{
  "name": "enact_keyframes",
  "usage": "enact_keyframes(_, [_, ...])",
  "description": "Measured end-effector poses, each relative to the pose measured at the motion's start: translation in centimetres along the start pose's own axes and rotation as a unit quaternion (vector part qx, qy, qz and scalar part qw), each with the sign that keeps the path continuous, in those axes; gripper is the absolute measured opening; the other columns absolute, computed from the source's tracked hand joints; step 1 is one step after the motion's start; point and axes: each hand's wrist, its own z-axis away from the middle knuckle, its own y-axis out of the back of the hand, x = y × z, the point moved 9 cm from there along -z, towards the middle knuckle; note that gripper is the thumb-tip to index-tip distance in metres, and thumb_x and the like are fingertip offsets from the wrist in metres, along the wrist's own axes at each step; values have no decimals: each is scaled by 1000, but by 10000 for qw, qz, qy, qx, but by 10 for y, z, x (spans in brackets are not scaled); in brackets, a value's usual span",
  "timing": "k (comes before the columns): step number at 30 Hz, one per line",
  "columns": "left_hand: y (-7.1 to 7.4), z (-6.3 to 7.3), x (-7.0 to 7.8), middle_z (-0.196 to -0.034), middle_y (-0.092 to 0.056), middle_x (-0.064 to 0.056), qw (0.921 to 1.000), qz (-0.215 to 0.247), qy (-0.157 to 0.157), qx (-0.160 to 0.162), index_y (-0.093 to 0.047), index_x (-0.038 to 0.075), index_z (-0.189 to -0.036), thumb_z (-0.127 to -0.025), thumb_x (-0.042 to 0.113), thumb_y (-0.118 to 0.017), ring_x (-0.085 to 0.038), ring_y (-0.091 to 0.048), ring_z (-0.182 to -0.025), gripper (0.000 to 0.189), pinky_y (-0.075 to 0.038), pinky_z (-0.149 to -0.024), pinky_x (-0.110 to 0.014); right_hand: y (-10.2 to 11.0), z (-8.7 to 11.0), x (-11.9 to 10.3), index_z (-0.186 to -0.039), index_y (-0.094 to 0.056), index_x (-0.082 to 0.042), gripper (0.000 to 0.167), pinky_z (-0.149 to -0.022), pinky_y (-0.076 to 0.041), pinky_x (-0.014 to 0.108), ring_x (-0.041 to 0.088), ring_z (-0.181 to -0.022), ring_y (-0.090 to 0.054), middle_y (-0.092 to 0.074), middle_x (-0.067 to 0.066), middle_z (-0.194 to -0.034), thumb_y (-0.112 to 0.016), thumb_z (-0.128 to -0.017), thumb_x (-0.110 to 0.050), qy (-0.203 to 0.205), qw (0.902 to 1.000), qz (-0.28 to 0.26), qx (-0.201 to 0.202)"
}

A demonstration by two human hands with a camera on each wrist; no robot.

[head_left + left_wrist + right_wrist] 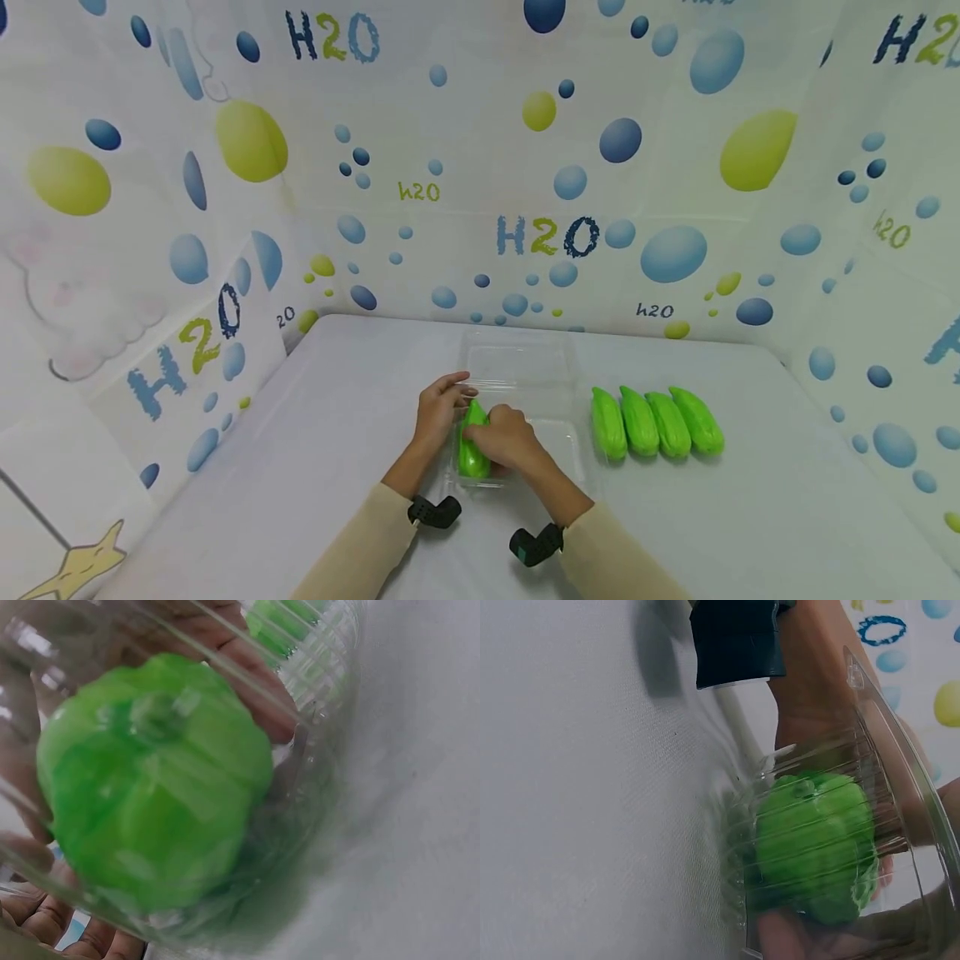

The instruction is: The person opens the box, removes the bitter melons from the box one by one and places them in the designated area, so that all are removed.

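Note:
A bright green ribbed vegetable [472, 461], tapering to a point, lies lengthwise along the left side of a clear plastic clamshell container [576, 450]. My right hand [513, 437] reaches into the container and grips the vegetable, thumb on top and fingers down its right side. My left hand [435, 415] rests at the container's left side, its fingers extended near the vegetable's pointed tip. Seen through the clear wall in the left wrist view, the vegetable's stem end [157, 716] faces the camera. The right wrist view shows the ribbed wall in front of the vegetable [814, 832].
Several similar green vegetables [643, 421] lie side by side on the white table right of the container. The container's transparent lid [517, 362] is folded back behind it. A patterned curtain [480, 167] stands around the table.

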Motion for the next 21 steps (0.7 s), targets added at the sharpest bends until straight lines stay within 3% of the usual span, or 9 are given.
enact_keyframes(2, [0, 0, -1, -107, -72, -24, 10000, -28, 51, 5, -61, -10, -131, -86, -5, -45, -37, -69, -102, 48, -55, -73, -22, -1, 0, 0, -84, -61, -4, 28, -44, -50, 31, 22, -56, -60, -61, 9, -73, -68, -85, -31, -36, 10000, -18, 16])
enact_keyframes(9, [-3, 22, 32, -112, -68, -34, 9997, -114, 58, -231, -62, -11, -127, -87, -8, -44, -41, -68, -103, 44, -57, -80, -32, -4, -2, 2, -86, -61, -3, 32, -45, -51, 32, 23, -58, -60, -61, 9, -74, -69, -84, -34, -91, 9999, -11, 97])
enact_keyframes(14, [-3, 22, 33, -113, -68, -34, 9996, -149, 28, -252, -62, -11, -128, -89, -8, -44, -44, -66, -106, 43, -57, -82, -35, -7, -5, 4, -89, -61, -3, 34, -42, -50, 31, 23, -57, -61, -61, 9, -75, -69, -84, -35, -163, 9998, -54, 87])
enact_keyframes(21, [-2, 22, 34, -114, -66, -35, 9995, -88, -21, -311, -60, -11, -130, -95, -4, -42, -49, -61, -110, 40, -55, -80, -28, -9, -7, 3, -101, -57, 1, 41, -40, -50, 31, 24, -58, -61, -59, 12, -79, -69, -84, -34, -136, 9997, -178, 64])
